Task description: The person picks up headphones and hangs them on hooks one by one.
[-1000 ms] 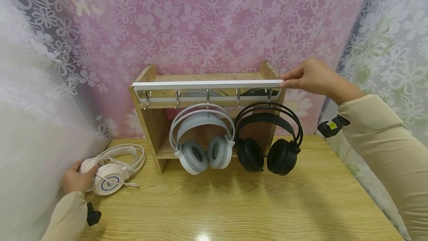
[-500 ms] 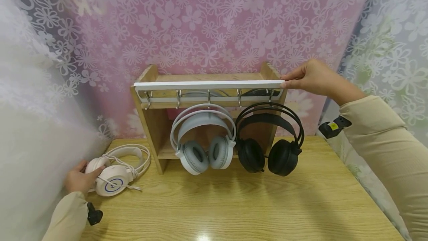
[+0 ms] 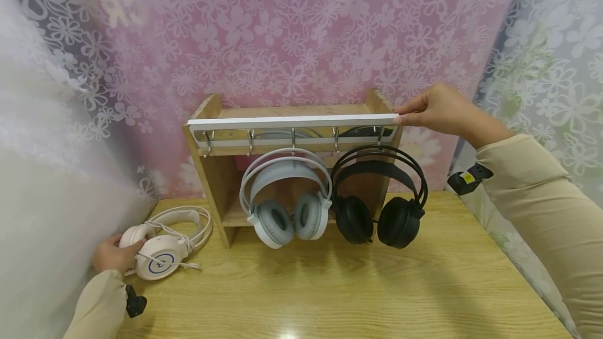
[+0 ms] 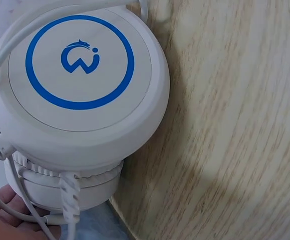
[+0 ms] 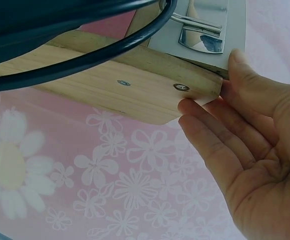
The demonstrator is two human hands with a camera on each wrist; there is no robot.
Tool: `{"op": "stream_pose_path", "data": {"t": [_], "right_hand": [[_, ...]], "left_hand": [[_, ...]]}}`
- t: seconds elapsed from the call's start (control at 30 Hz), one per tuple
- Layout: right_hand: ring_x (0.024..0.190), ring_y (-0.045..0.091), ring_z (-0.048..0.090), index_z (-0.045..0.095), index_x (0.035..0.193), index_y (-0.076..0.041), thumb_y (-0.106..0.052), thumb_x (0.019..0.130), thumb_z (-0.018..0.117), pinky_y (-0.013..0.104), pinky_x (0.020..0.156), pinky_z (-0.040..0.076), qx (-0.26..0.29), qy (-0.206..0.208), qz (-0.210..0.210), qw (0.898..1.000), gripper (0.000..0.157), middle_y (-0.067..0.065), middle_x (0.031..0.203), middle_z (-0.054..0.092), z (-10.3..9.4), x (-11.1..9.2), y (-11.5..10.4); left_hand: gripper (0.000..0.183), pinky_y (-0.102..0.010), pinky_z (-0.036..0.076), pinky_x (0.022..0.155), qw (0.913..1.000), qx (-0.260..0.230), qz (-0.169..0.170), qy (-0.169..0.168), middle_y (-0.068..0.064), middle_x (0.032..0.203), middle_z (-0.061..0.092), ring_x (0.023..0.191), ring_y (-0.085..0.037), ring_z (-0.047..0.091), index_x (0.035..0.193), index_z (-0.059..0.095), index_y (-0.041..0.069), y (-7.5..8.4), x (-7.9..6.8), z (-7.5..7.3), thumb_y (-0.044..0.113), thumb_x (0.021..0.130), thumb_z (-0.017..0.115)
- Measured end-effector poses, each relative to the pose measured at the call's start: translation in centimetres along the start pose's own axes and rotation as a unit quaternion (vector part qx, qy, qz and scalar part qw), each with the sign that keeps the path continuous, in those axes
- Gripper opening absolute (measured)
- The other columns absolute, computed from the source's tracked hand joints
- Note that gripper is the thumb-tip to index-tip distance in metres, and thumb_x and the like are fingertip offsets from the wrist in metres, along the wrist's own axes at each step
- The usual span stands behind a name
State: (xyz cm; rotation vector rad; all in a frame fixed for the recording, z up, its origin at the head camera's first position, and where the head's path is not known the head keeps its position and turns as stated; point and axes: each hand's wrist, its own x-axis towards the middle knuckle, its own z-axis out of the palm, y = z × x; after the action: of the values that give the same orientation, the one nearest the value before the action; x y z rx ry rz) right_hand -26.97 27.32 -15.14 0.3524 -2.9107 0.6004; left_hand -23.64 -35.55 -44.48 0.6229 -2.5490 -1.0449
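My left hand (image 3: 113, 256) grips one ear cup of a pair of white headphones (image 3: 162, 267) lying on the table's left side. A cord is wound round their headband. In the left wrist view, a blue ring and logo mark the upper ear cup (image 4: 85, 117), and the fingers (image 4: 7, 212) hold the lower cup beside the cord. My right hand (image 3: 440, 110) pinches the right end of a wooden rack (image 3: 212, 187) at its white hook rail (image 3: 292, 120). The thumb (image 5: 240, 67) is on the rail's face, fingers against the wood. Light grey headphones (image 3: 270, 226) and black headphones (image 3: 399, 221) hang from hooks.
The rail has several metal hooks (image 3: 250, 140), some at the left bearing nothing. Behind the rack is a pink flowered backdrop (image 3: 292, 41). White cloth (image 3: 47, 171) closes in the left side, near the left hand. The wooden table (image 3: 301, 292) extends in front.
My left hand and the white headphones have shifted slightly to the right. My right hand keeps its hold on the rack end, and the hanging headphones stay in place.
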Motion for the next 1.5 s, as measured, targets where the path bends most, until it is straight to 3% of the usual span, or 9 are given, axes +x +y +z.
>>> {"op": "stream_pose_path", "data": {"t": [0.2, 0.43, 0.9, 1.0, 1.13, 1.37, 1.5], "right_hand": [[0.078, 0.023, 0.051, 0.069, 0.118, -0.008, -0.035, 0.089, 0.069, 0.034, 0.060, 0.038, -0.001, -0.001, -0.005, 1.000, 0.040, 0.022, 0.113, 0.067, 0.1, -0.1, 0.0], [0.089, 0.024, 0.058, 0.069, 0.117, -0.007, -0.037, 0.088, 0.069, 0.034, 0.064, 0.041, -0.001, 0.000, -0.004, 1.000, 0.041, 0.022, 0.115, 0.066, 0.0, 0.0, 0.0], [0.081, 0.022, 0.054, 0.070, 0.116, -0.008, -0.037, 0.088, 0.069, 0.034, 0.061, 0.039, 0.000, 0.005, -0.009, 1.000, 0.041, 0.021, 0.111, 0.068, 0.1, 0.1, 0.2], [0.081, 0.022, 0.055, 0.070, 0.116, -0.008, -0.037, 0.088, 0.070, 0.034, 0.061, 0.040, 0.002, 0.006, -0.010, 1.000, 0.040, 0.020, 0.109, 0.069, 0.1, 0.1, 0.1], [0.081, 0.021, 0.056, 0.070, 0.115, -0.007, -0.036, 0.088, 0.070, 0.033, 0.062, 0.041, 0.003, 0.007, -0.010, 1.000, 0.040, 0.019, 0.107, 0.070, 0.1, 0.0, 0.0], [0.086, 0.022, 0.059, 0.070, 0.115, -0.007, -0.036, 0.088, 0.070, 0.033, 0.064, 0.044, 0.005, 0.006, -0.010, 1.000, 0.040, 0.020, 0.109, 0.069, 0.1, 0.0, 0.0], [0.095, 0.026, 0.061, 0.070, 0.115, -0.007, -0.038, 0.087, 0.070, 0.034, 0.067, 0.046, 0.005, 0.005, -0.007, 1.000, 0.041, 0.021, 0.113, 0.067, 0.2, 0.0, 0.0]], "left_hand": [[0.059, -0.055, 0.043, 0.085, 0.9999, 0.007, -0.011, 0.000, -0.037, 0.119, 0.054, 0.104, -0.051, 0.053, 0.120, 0.054, -0.018, -0.3, 0.0, 0.2, 0.025, 0.083, 0.070], [0.059, -0.057, 0.041, 0.089, 0.9997, 0.010, -0.024, -0.004, -0.038, 0.120, 0.053, 0.104, -0.052, 0.052, 0.120, 0.053, -0.019, -0.1, 0.0, 0.1, 0.025, 0.085, 0.068], [0.064, -0.055, 0.041, 0.090, 0.9970, -0.012, -0.077, 0.004, -0.033, 0.127, 0.050, 0.109, -0.049, 0.051, 0.127, 0.053, -0.012, -0.9, -0.1, -0.3, 0.035, 0.086, 0.067], [0.067, -0.043, 0.048, 0.076, 0.9958, -0.023, -0.089, -0.006, -0.031, 0.127, 0.051, 0.107, -0.046, 0.053, 0.128, 0.053, -0.011, -1.2, 0.0, -0.6, 0.039, 0.085, 0.068], [0.068, -0.026, 0.041, 0.061, 0.9948, -0.030, -0.097, -0.008, -0.029, 0.126, 0.054, 0.102, -0.039, 0.055, 0.128, 0.054, -0.009, -1.3, -0.1, -0.8, 0.040, 0.084, 0.069], [0.064, -0.027, 0.042, 0.064, 0.9969, -0.021, -0.075, 0.004, -0.027, 0.124, 0.054, 0.107, -0.041, 0.056, 0.127, 0.055, -0.009, -0.6, -0.4, -1.0, 0.036, 0.084, 0.070], [0.063, -0.022, 0.040, 0.060, 0.9967, -0.026, -0.077, 0.004, -0.026, 0.124, 0.054, 0.106, -0.040, 0.057, 0.128, 0.055, -0.008, -0.2, -0.5, -1.1, 0.035, 0.085, 0.069]]}}
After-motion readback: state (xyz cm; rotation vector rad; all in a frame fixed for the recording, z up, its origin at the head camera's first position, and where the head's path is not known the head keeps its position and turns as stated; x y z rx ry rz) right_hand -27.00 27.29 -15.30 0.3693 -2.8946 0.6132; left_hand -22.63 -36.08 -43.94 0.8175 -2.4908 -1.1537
